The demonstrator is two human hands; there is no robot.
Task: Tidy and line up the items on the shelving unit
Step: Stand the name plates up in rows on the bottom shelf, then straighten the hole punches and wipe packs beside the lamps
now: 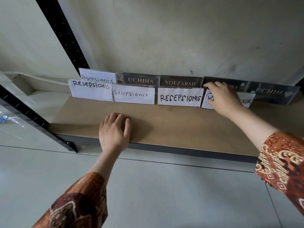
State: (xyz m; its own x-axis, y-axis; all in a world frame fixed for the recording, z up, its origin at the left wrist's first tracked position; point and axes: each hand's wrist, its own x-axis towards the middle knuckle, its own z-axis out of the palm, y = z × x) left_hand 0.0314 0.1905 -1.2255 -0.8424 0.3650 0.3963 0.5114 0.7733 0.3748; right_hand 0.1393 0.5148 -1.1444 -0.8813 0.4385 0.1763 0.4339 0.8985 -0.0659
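Note:
Two rows of acrylic name stands sit at the back of the wooden shelf board (181, 125). The front row holds white "Resepsionis" signs (91, 90), (134, 95), (179, 97), and a fourth white sign (246, 100) at the right. Behind them stand another white sign (97, 76) and dark plates reading "UCHIHA" (140, 79), "YOEZARSIF" (181, 82) and two more (273, 92). My right hand (222, 97) lies over the fourth white sign, fingers on its top edge; most of its text is hidden. My left hand (115, 129) rests flat on the bare board near the front edge.
Black perforated steel posts (65, 35) and a side rail (32, 116) frame the shelf on the left. A grey wall stands right behind the signs. Crumpled clear plastic (9, 119) lies on the floor at the far left. Pale floor tiles lie below the shelf.

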